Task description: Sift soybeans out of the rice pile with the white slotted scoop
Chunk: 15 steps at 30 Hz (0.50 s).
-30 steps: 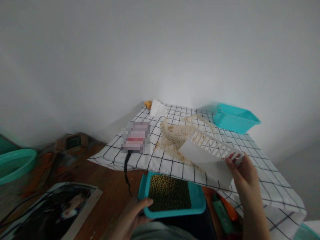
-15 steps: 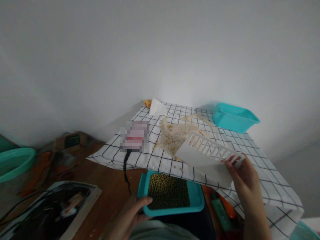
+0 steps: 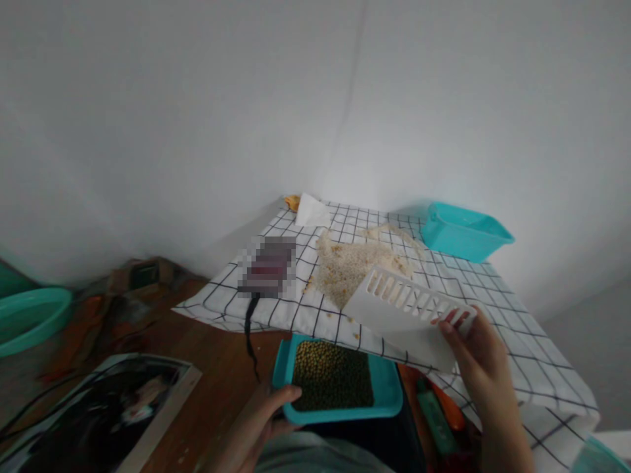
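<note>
My left hand (image 3: 273,407) grips the near left edge of a turquoise plastic tub (image 3: 389,397), its thumb over the rim. Inside the tub lie yellowish beans (image 3: 315,358) and dark green beans (image 3: 340,391), side by side. My right hand (image 3: 480,351) is closed on the right end of a white plastic basket (image 3: 394,325) with a slotted side, held tilted above the table's front edge. Just beyond the basket, a spread of pale grains (image 3: 345,269) with some yellow bits lies on the checked tablecloth (image 3: 290,309).
A second turquoise tub (image 3: 458,236) stands at the back right of the cloth. A blurred-out device (image 3: 269,266) with a black cord (image 3: 249,335) lies on the left. White paper (image 3: 311,211) is near the wall. On the floor are a green basin (image 3: 37,315) and a framed picture (image 3: 142,407).
The white basket and my right hand have shifted very slightly down and left. The pixelated device looks darker. My left hand keeps its hold on the tub.
</note>
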Available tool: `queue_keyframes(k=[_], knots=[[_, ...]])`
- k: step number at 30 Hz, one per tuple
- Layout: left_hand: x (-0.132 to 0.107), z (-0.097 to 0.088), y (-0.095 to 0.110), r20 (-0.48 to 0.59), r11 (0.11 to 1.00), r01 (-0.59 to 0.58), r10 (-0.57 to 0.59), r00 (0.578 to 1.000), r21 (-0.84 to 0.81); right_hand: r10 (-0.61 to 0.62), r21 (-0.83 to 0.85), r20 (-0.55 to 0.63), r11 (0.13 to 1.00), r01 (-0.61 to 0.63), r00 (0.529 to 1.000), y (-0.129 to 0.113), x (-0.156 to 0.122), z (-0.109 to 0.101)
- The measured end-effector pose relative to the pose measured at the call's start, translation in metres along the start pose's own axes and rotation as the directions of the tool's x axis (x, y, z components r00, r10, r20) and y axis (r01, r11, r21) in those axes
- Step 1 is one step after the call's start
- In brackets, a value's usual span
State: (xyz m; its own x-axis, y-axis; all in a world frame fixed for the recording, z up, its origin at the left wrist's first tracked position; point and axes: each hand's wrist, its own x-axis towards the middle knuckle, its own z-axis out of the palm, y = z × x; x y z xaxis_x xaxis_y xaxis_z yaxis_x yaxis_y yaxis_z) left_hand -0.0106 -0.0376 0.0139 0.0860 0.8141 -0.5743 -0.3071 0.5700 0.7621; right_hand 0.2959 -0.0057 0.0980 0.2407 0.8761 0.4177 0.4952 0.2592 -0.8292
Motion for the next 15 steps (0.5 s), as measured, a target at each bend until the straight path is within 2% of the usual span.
queue_keyframes(k=[8, 11, 13, 14, 15], knots=[[-0.011, 0.007, 0.011, -0.054, 0.996, -0.081, 0.08, 0.995, -0.022, 0.055, 0.064, -0.026, 0.997, -0.054, 0.998, 0.001, -0.005, 0.009], [-0.016, 0.006, 0.01, -0.066, 0.992, -0.12, 0.117, 0.991, -0.044, 0.085, 0.248, -0.13, 0.968, -0.051, 0.988, -0.012, 0.007, 0.021], [-0.012, 0.004, 0.007, -0.054, 0.991, -0.122, 0.119, 0.991, -0.055, 0.155, 0.447, -0.174, 0.892, -0.062, 0.972, -0.03, 0.027, 0.037], [-0.008, 0.003, 0.004, -0.049, 0.993, -0.106, 0.104, 0.993, -0.055, 0.189, 0.536, -0.104, 0.837, -0.105, 0.976, -0.042, 0.04, 0.049], [-0.004, 0.002, 0.001, -0.042, 0.995, -0.087, 0.085, 0.995, -0.049, 0.194, 0.603, 0.018, 0.78, -0.165, 0.981, -0.055, 0.055, 0.064]])
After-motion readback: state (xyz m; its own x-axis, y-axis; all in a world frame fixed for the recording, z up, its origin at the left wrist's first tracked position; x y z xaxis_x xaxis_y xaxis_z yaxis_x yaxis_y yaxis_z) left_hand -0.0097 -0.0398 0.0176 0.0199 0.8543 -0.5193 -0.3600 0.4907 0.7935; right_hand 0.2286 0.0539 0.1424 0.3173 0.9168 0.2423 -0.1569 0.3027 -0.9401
